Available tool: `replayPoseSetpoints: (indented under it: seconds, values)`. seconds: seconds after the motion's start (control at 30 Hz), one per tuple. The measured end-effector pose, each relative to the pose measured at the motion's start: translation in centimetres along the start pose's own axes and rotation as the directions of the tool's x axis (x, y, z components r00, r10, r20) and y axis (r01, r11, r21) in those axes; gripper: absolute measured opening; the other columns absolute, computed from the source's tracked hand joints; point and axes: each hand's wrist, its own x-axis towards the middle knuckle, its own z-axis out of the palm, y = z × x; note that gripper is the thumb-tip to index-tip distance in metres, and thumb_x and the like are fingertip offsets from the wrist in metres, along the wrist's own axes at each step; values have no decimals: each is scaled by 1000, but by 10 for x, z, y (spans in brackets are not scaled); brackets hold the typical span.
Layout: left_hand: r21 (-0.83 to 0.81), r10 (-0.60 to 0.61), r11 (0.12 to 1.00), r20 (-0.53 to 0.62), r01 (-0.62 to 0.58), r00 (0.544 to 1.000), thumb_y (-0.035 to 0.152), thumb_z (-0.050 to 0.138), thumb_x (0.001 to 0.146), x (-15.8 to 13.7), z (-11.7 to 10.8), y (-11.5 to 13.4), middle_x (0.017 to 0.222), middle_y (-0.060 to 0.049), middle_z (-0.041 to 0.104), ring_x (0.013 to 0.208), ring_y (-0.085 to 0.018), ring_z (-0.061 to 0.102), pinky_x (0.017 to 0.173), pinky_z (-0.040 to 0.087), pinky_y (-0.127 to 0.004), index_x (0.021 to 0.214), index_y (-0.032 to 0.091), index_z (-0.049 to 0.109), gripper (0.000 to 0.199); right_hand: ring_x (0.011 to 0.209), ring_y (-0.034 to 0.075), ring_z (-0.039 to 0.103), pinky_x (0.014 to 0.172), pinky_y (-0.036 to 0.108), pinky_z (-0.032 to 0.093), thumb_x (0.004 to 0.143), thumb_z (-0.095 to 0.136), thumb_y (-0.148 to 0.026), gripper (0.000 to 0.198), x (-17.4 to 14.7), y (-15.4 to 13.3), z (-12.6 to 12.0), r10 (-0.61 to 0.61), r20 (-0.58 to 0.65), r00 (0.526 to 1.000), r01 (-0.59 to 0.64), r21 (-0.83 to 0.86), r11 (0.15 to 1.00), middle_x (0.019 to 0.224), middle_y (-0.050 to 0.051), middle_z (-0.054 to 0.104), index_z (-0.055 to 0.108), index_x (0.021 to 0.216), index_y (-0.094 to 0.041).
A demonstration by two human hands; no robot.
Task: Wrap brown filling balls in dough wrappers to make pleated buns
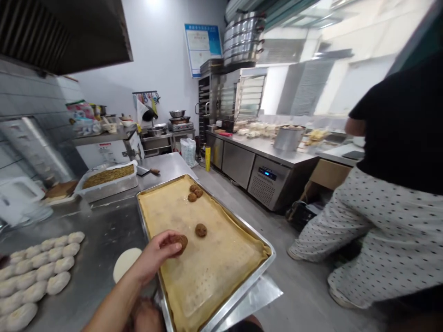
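Left edge: pale dough pieces (38, 272), smooth ovals, packed in rows on the table (104, 230); roughly twenty visible, exact count unclear as the rows run off frame. Table is brushed stainless, scuffed, reflective.

Behind them: rectangular metal pan (109, 180) lined with white film, full of coarse greenish-brown filling. One flat white dough disc (126, 263) lies on the table just beside the tray, near the forearm.

Hands: one hand (161, 251) reaches in from bottom left over the tray edge, fingers closed on a brown ball (180, 242), rough crumbly surface, sitting on or just above the liner. Can't say for sure whether it's the left or right hand. A second hand (147, 316) is at the bottom edge below the forearm, blurred and partly cut off; can't tell its grip.

Baking tray (261, 269): rectangular, shiny metal rim, lined with a tan perforated mat, edges wrinkled. Brown balls on it: one held, one loose ball (201, 230) just beside it, and a touching cluster (194, 192) at the far end, looks like three. Five total, roughly.

Right: a person (387, 193) in black top and white dotted trousers, standing at the steel counter (277, 154). One metal pot (288, 137) on it.
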Motion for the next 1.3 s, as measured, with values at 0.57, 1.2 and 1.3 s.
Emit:
replayPoseSetpoints:
  seconds: [0.57, 1.2, 1.3]
  values:
    - [807, 493, 590, -369, 9, 788, 24, 65, 92, -241, -65, -143, 128, -10, 67, 119, -24, 66, 101, 59, -37, 141, 25, 52, 51, 98, 25, 72, 91, 37, 56, 98, 51, -21, 27, 3, 3, 31, 22, 33, 999, -19, -100, 995, 103, 11, 78, 75, 110, -20]
    - [648, 347, 754, -531, 106, 773, 30, 54, 101, -235, -73, -146, 118, -5, 72, 109, -20, 71, 93, 61, -31, 122, 30, 69, 25, 98, 23, 74, 91, 35, 56, 94, 63, -21, 19, 21, -9, 34, 66, 246, 967, -95, 108, 990, 105, 5, 80, 78, 105, -25]
    - [497, 216, 863, -533, 97, 818, 29, 45, 105, -224, -88, -133, 118, -3, 73, 112, -18, 67, 99, 57, -33, 122, 32, 70, 30, 98, 21, 74, 92, 33, 56, 96, 62, -22, 19, 21, -14, 30, 39, 265, 964, -82, 150, 985, 104, 4, 79, 78, 105, -26]
